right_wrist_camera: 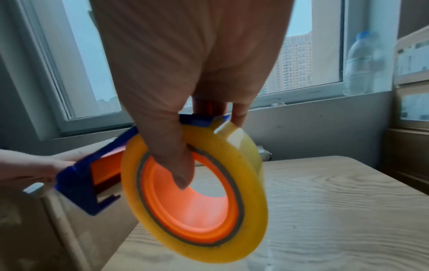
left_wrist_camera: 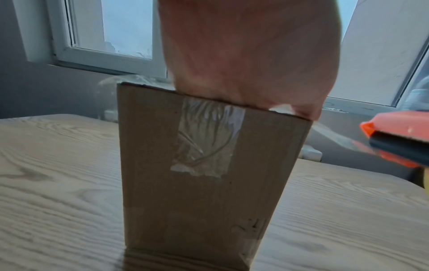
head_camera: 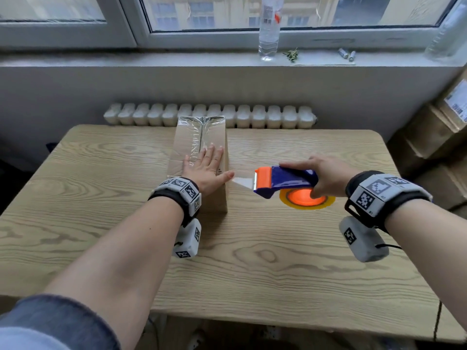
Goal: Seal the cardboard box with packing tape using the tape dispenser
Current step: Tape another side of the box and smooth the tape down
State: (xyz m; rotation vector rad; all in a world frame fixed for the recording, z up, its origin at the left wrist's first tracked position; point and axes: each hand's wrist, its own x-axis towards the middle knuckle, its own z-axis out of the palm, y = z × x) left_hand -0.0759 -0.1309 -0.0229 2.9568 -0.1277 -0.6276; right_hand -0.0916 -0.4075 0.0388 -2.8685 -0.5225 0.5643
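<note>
Already the cardboard box (head_camera: 199,157) on the table (head_camera: 278,261) wears tape along its top seam (and down the near face). Left hand (head_camera: 206,168) presses flat on it; right hand (head_camera: 326,175) grips the tape dispenser (head_camera: 285,181) just beside, a strip apparently still uncut.

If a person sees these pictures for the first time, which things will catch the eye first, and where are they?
The blue and orange tape dispenser with its yellow tape roll stands out most, held by the right hand above the wooden table, right of centre. Next is the upright cardboard box at the table's middle, with the left hand lying flat on its taped top. A strip of clear tape stretches from the dispenser to the box.
</note>
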